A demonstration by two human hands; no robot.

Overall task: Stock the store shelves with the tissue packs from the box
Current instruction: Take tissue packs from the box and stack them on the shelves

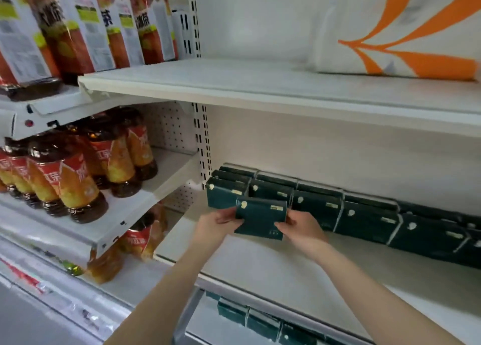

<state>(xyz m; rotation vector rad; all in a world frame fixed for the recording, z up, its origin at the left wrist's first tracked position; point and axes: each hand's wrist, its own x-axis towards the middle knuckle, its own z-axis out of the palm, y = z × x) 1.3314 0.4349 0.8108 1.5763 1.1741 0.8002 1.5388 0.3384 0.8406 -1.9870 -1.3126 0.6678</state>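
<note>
Dark green rectangular plastic-wrapped tissue pack [260, 218] is held at frame centre, over the white metal middle shelf [260, 269]. It looks lifted off the board and tipped a bit, but contact underneath is hard to tell. Left hand [217, 221] grips the pack's left edge at its 9 o'clock, fingers curled round it. Right hand [299, 227] pinches the lower right corner at its 4 o'clock. Both hands are closed on the pack, none spread.

A row of matching dark green packs [364, 219] stands along the shelf back, from 11 o'clock of the held pack out to 3 o'clock, more than one deep at the left end. More dark green packs [263, 324] sit on the shelf below at 6 o'clock. The box is not in view.

Step in hand, my read: starting a front row. To do it well:
- Square the pack upright, printed face out like the others.
- Set the bottom edge down first, then slide it toward 10 o'clock until it butts the standing row and the left end.
- Push low and gently, since the back packs may tip.
- Let go only once it stands flush.

Off task: amber tea bottles with orange labels [73, 183] at 9 o'clock, and a white soft bag with orange print [390, 32] at 1 o'clock.
</note>
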